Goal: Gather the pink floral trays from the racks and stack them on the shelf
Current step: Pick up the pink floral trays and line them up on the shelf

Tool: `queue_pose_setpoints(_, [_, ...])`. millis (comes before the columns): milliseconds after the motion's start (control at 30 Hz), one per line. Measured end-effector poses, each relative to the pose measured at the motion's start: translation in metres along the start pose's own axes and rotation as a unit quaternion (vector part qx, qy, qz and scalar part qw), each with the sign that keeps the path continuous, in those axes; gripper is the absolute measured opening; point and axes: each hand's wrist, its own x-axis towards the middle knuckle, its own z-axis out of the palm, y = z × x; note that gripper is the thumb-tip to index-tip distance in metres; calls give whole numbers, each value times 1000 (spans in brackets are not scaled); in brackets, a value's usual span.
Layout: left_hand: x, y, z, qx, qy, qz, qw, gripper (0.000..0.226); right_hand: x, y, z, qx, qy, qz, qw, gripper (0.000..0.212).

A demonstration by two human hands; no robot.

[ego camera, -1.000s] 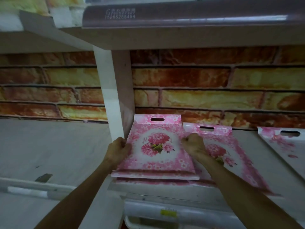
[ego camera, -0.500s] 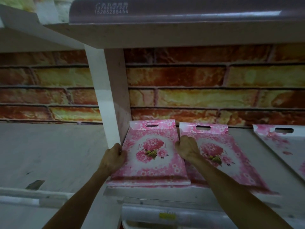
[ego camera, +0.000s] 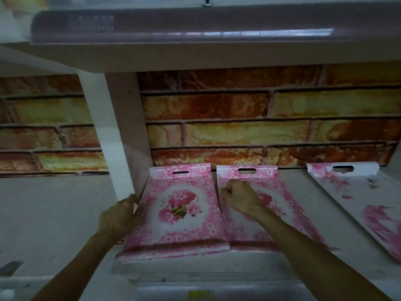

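Two glossy pink floral trays lie side by side on my pale shelf [ego camera: 271, 263]: left hand [ego camera: 118, 216] fingers clasp the left tray [ego camera: 180, 209] edge; right hand [ego camera: 240, 197], fingers curled, rests empty atop the right tray [ego camera: 249, 227].

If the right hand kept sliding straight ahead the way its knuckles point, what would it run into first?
Most likely the raised handle rim of the middle tray, just beyond the right hand, which rests on that tray. Behind the rim comes the brick-pattern back wall; depth is hard to judge.
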Motion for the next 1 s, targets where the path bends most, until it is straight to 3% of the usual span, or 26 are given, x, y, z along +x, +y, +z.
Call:
queue_pose_setpoints(233, [-3, 58, -19, -167, 91, 121, 974, 14, -39, 61, -45, 25, 84, 30, 996, 41])
queue_pose_setpoints(333, [-8, 94, -19, -221, 82, 158, 959, 16, -46, 94, -59, -9, 96, 69, 993, 44])
queue_pose_setpoints(433, [-11, 123, -11, -245, 66, 192, 948, 19, -50, 128, -67, -55, 81, 132, 986, 31])
queue_pose_setpoints(500, [-11, 141, -6, -275, 46, 199, 940, 19, -53, 143, -71, -86, 63, 178, 978, 28])
queue_pose_setpoints(633, [-10, 171, 3, -310, 26, 192, 931, 19, -53, 158, -69, -116, 23, 235, 965, 48])
queue_pose_setpoints(867, [-1, 204, 21, -411, -33, 165, 896, 18, -52, 157, -62, -94, -7, 241, 966, 47])
queue_pose_setpoints(1000, [-5, 218, 25, -392, -29, 171, 904, 16, -54, 153, -64, -64, -3, 246, 967, 42])
